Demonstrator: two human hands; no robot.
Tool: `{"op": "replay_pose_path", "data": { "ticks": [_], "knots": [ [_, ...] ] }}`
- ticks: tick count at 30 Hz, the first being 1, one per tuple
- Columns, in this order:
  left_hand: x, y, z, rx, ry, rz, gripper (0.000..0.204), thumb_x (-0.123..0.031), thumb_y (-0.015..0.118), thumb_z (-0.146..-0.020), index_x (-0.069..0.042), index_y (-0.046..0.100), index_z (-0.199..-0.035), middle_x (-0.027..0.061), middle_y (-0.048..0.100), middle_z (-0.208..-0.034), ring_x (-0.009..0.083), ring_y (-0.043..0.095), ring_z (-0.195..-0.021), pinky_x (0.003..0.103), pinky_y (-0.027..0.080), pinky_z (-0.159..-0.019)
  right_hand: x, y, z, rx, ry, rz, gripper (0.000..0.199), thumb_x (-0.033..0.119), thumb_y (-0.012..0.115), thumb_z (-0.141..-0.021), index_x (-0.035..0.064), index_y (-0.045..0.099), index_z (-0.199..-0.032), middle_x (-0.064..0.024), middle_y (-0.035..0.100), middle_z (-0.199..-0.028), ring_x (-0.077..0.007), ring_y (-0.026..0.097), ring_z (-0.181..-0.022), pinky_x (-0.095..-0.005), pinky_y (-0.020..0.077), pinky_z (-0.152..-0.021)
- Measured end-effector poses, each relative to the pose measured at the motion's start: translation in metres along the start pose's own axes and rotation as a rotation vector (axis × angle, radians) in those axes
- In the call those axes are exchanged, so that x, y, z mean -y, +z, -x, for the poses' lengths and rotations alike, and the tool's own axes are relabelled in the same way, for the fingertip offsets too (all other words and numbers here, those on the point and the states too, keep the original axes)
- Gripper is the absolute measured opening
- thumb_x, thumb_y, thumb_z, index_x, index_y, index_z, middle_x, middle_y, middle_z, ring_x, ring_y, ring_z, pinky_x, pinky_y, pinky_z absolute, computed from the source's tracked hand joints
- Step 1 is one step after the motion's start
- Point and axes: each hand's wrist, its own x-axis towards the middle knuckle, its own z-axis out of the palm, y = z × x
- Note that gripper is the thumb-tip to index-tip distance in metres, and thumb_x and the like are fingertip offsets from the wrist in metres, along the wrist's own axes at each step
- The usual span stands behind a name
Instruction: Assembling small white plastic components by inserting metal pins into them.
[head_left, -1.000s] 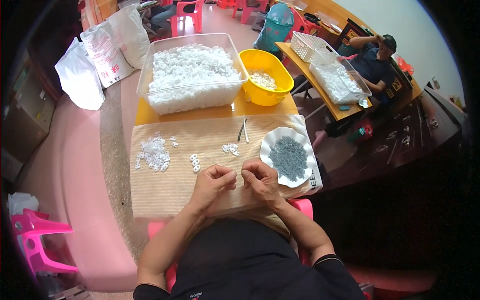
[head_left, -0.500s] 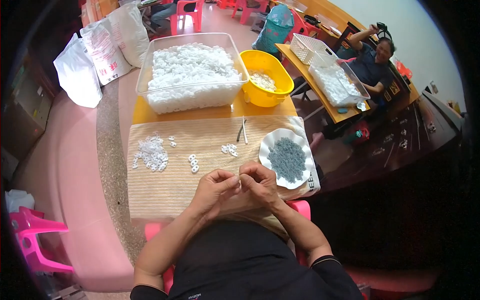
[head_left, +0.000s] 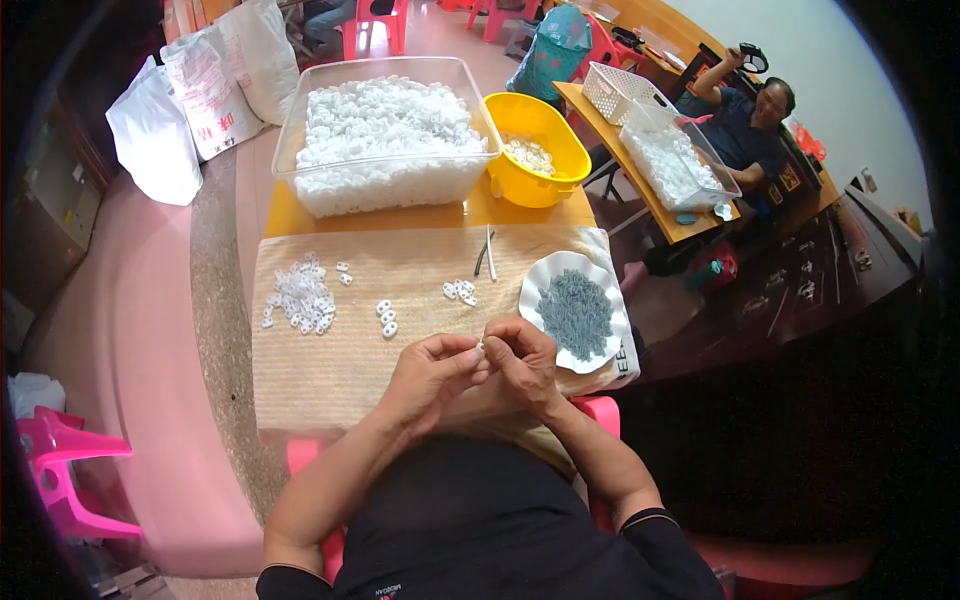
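Note:
My left hand [head_left: 432,378] and my right hand [head_left: 526,370] meet fingertip to fingertip over the near edge of the cloth. Between them shows a small white plastic piece [head_left: 481,346], pinched by the left thumb and finger. The right fingers are closed against it; whatever else they grip is hidden. Several white two-holed pieces [head_left: 387,317] stand in a short column beyond my left hand, and a small cluster of white pieces [head_left: 461,291] lies farther right. Close to my right hand, a white wavy-rimmed plate [head_left: 535,290] carries a heap of small grey-blue pieces [head_left: 577,313].
A heap of white pieces [head_left: 303,295] lies on the striped cloth [head_left: 330,380]. Two thin sticks [head_left: 486,252], dark and white, cross farther back. Behind stand a large clear bin [head_left: 380,180] of white parts and a yellow tub [head_left: 545,125]. A person [head_left: 745,120] sits at another table.
The white piece between my fingertips now shows more clearly, and my right fingers have shifted slightly. The view has shifted a little. The other person's raised hand has moved slightly.

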Motion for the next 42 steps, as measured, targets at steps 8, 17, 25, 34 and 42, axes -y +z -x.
{"op": "replay_pose_path", "data": {
  "ticks": [8,17,25,34,42],
  "knots": [
    [-0.002,-0.001,-0.002,-0.026,-0.006,-0.049,0.02,-0.003,0.064,-0.086,0.001,0.06,-0.105,0.0081,0.064,-0.093,0.0156,0.063,-0.081,0.028,0.055,-0.078,0.009,0.001,-0.004,0.017,0.152,-0.041,0.009,0.005,0.062,-0.09,-0.0008,0.059,-0.096,-0.0005,0.059,-0.089,-0.0049,0.056,-0.075,-0.0189,0.0477,-0.064],
    [0.0,-0.002,-0.005,-0.05,0.025,-0.035,0.016,-0.003,0.064,-0.086,0.002,0.06,-0.101,0.009,0.064,-0.09,0.0157,0.063,-0.08,0.029,0.055,-0.078,0.009,0.001,-0.009,0.037,0.252,-0.132,0.012,0.011,0.06,-0.092,-0.0003,0.061,-0.096,-0.0018,0.062,-0.078,-0.0071,0.057,-0.069,-0.0215,0.0473,-0.062],
    [0.003,-0.01,-0.008,-0.043,0.085,-0.01,0.015,-0.003,0.064,-0.086,0.001,0.059,-0.099,0.0095,0.065,-0.09,0.0159,0.064,-0.078,0.028,0.056,-0.076,0.001,-0.003,-0.008,0.09,0.279,-0.225,0.012,0.009,0.06,-0.092,-0.003,0.061,-0.096,-0.0045,0.062,-0.091,-0.0083,0.058,-0.069,-0.0214,0.0499,-0.059],
    [0.001,-0.009,-0.008,-0.053,0.092,-0.002,0.015,-0.003,0.064,-0.087,0.001,0.058,-0.1,0.01,0.065,-0.09,0.0163,0.065,-0.079,0.027,0.056,-0.076,-0.005,-0.003,-0.007,0.087,0.249,-0.24,0.014,0.009,0.06,-0.092,-0.0043,0.061,-0.097,-0.0073,0.061,-0.091,-0.0092,0.057,-0.063,-0.0239,0.051,-0.057],
    [0.004,-0.011,-0.01,-0.05,0.098,-0.002,0.015,-0.003,0.064,-0.087,0.001,0.058,-0.1,0.0099,0.065,-0.09,0.0164,0.065,-0.079,0.027,0.057,-0.075,-0.009,-0.005,-0.006,0.085,0.231,-0.206,0.013,0.007,0.06,-0.092,-0.0041,0.061,-0.097,-0.007,0.061,-0.09,-0.0087,0.057,-0.064,-0.0228,0.0502,-0.057]
  ]
}}
